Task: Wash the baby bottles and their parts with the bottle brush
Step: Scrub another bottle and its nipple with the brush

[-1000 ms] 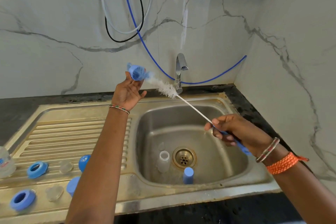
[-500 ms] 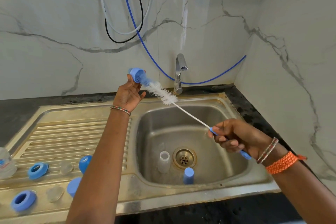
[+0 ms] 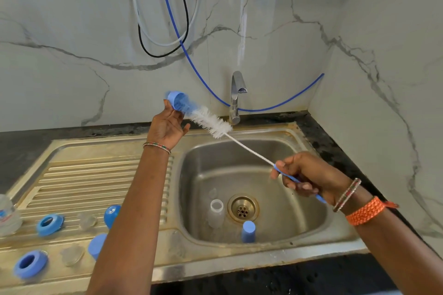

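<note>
My left hand (image 3: 166,127) holds a blue bottle cap (image 3: 177,101) up above the sink's back rim. The white bristle head of the bottle brush (image 3: 211,122) reaches into the cap's mouth. My right hand (image 3: 309,177) grips the brush's blue handle over the basin. In the basin a clear bottle (image 3: 216,213) stands by the drain, with a blue cap (image 3: 248,231) in front. On the drainboard lie two blue rings (image 3: 49,224) (image 3: 30,263), two clear nipples (image 3: 86,221) (image 3: 72,254) and two blue caps (image 3: 111,214) (image 3: 97,245), partly hidden by my left arm.
A steel sink (image 3: 282,242) with a ribbed drainboard sits in a dark counter. The tap (image 3: 236,98) stands behind the basin, with no water running. Blue, black and white hoses (image 3: 167,31) hang on the marble wall. A clear bottle (image 3: 7,217) shows at the left edge.
The brush has slid a little out of the cap towards my right hand, which moved lower and right. The cap stays raised in my left hand.
</note>
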### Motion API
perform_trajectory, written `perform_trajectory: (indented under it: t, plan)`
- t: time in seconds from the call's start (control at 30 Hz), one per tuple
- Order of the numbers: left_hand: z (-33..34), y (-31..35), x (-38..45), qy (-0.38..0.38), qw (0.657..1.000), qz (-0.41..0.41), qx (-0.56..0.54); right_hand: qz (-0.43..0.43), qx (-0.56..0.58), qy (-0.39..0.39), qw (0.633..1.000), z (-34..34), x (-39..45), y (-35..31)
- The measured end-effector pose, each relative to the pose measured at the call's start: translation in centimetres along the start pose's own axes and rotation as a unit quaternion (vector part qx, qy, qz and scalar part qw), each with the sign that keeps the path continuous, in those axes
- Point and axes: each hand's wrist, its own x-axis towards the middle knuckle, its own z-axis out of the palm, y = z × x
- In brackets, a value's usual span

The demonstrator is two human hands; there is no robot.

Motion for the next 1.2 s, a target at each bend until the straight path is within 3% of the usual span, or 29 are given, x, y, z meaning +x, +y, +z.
perform_trajectory:
  t: [0.07, 0.13, 0.2, 0.23, 0.27, 0.4, 0.5, 0.53, 0.57, 0.63, 0.7, 0.73, 0.8, 0.87, 0.97, 1.1, 1.17, 1.2]
  plan:
    - [0.1, 0.3, -0.1, -0.018, 1.000, 0.004, -0.007, 0.011, 0.037, -0.018, 0.999, 0.2, 0.0, 0.2]
    - [0.5, 0.4, -0.2, -0.010, 1.000, 0.008, -0.008, -0.089, -0.124, 0.097, 0.983, 0.7, 0.1, 0.7]
    - [1.0, 0.4, -0.4, 0.017, 1.000, 0.010, -0.008, -0.202, -0.354, 0.282, 0.868, 1.2, -0.1, 1.2]
    - [1.2, 0.3, -0.4, 0.032, 0.999, 0.011, -0.008, -0.226, -0.409, 0.343, 0.815, 1.4, -0.3, 1.2]
    - [1.3, 0.1, -0.3, 0.048, 0.999, 0.012, -0.010, -0.236, -0.426, 0.361, 0.796, 1.4, -0.4, 1.0]
    - [1.4, -0.2, 0.1, 0.111, 0.994, 0.009, -0.019, -0.232, -0.406, 0.316, 0.826, 1.4, 0.3, 0.9]
    - [1.3, -0.3, -0.1, 0.113, 0.994, -0.001, -0.010, -0.276, -0.386, 0.332, 0.815, 1.0, 0.6, 1.4]
    - [1.2, -0.3, -0.2, 0.102, 0.995, -0.004, -0.006, -0.267, -0.378, 0.314, 0.829, 0.7, 0.7, 1.3]
    - [1.1, -0.3, -0.3, 0.090, 0.996, -0.005, -0.008, -0.228, -0.346, 0.270, 0.869, 0.5, 0.6, 1.1]
    - [1.0, -0.1, -0.6, 0.071, 0.997, -0.005, -0.029, -0.090, -0.188, 0.108, 0.972, 0.2, 0.2, 0.3]
    - [0.8, 0.1, -0.8, 0.056, 0.998, -0.005, -0.042, -0.001, -0.050, -0.007, 0.999, -0.2, -0.1, -0.1]
    - [0.8, 0.3, -0.8, 0.050, 0.998, -0.004, -0.045, -0.011, -0.039, -0.015, 0.999, -0.4, 0.0, 0.0]
    - [0.6, 0.5, -0.7, 0.053, 0.998, 0.002, -0.038, -0.099, -0.130, 0.064, 0.984, -0.3, 0.4, 0.4]
    - [0.6, 0.7, -0.5, 0.065, 0.998, 0.002, -0.013, -0.191, -0.232, 0.197, 0.933, 0.0, 0.7, 0.8]
    - [0.7, 0.6, -0.3, 0.091, 0.996, 0.002, 0.006, -0.251, -0.263, 0.288, 0.886, 0.4, 0.9, 0.9]
    - [0.5, 0.3, -0.3, 0.107, 0.994, -0.009, -0.012, -0.253, -0.282, 0.303, 0.875, 0.8, 1.0, 0.8]
    - [0.4, 0.2, -0.4, 0.099, 0.995, -0.009, -0.009, -0.191, -0.245, 0.238, 0.920, 0.8, 0.7, 0.1]
    - [0.3, 0.3, -0.5, 0.087, 0.996, -0.009, -0.011, -0.131, -0.183, 0.157, 0.962, 0.8, 0.5, -0.4]
